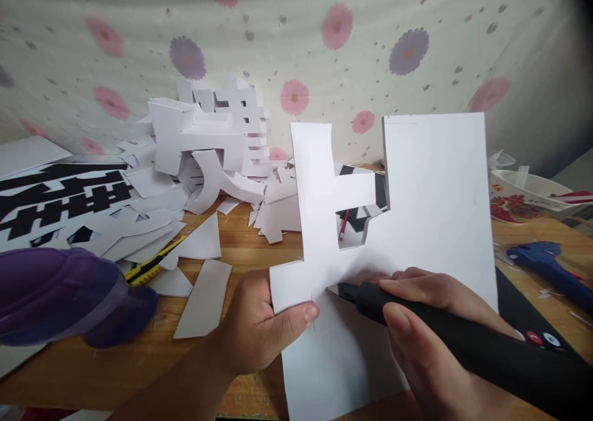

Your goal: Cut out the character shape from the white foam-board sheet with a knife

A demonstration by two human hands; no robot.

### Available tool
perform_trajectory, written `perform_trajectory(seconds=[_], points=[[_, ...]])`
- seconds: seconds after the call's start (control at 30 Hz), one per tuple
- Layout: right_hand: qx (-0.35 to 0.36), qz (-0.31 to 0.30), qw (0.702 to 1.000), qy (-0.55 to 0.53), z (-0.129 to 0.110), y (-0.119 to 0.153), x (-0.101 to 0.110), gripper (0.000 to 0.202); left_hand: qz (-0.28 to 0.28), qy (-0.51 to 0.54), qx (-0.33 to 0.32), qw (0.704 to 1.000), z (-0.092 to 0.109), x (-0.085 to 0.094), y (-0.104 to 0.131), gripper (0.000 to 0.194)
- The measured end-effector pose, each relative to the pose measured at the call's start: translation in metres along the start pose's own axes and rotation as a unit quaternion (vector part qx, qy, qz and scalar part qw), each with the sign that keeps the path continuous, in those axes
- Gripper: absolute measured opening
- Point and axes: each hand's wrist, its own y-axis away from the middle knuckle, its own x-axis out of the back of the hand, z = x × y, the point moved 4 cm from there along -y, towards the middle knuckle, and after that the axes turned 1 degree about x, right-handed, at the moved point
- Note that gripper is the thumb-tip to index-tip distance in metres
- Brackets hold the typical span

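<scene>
A white foam board [435, 180] with angular notches and an opening cut into it stands raised in front of me. My left hand [264, 328] pinches its left edge, thumb on the near face, fingers mostly hidden behind. In my right hand [430, 334] is a thick, black, pen-shaped cutter [445, 328] with a small pointed blade. The blade tip meets the board just right of my left thumb. Thin marked lines show on the board near that thumb.
Behind stand white foam-board letter shapes [199, 130]. Scraps [204, 297] and a yellow utility knife [155, 261] lie left, near a purple translucent bottle [69, 297] and black-printed sheets [69, 198]. At right are a blue glue gun [551, 266] and a white bowl [532, 189].
</scene>
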Motion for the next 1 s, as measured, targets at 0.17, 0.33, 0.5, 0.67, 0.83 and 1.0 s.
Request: perform_trajectory(seconds=[0.17, 0.33, 0.5, 0.67, 0.83, 1.0], points=[[0.021, -0.014, 0.999, -0.042, 0.007, 0.005, -0.003, 0.016, 0.01, 0.005, 0.013, 1.0, 0.002, -0.003, -0.002, 0.024], [-0.023, 0.01, 0.973, -0.229, 0.014, 0.0, -0.011, 0.014, 0.044, 0.019, 0.025, 0.999, 0.002, -0.003, -0.006, 0.019], [-0.065, 0.069, 0.896, -0.434, 0.023, -0.019, -0.007, 0.018, 0.102, 0.072, 0.046, 0.991, -0.002, 0.006, -0.009, 0.017], [-0.109, 0.088, 0.902, -0.408, 0.031, -0.015, -0.003, 0.02, 0.138, 0.074, 0.062, 0.986, -0.006, 0.009, -0.009, 0.021], [-0.109, 0.014, 0.933, -0.343, 0.037, 0.001, -0.007, 0.039, 0.143, 0.117, 0.106, 0.977, -0.012, 0.009, -0.009, 0.023], [-0.072, 0.02, 0.976, -0.204, 0.036, 0.015, -0.006, 0.034, 0.13, 0.14, 0.111, 0.975, -0.017, 0.01, -0.011, 0.023]])
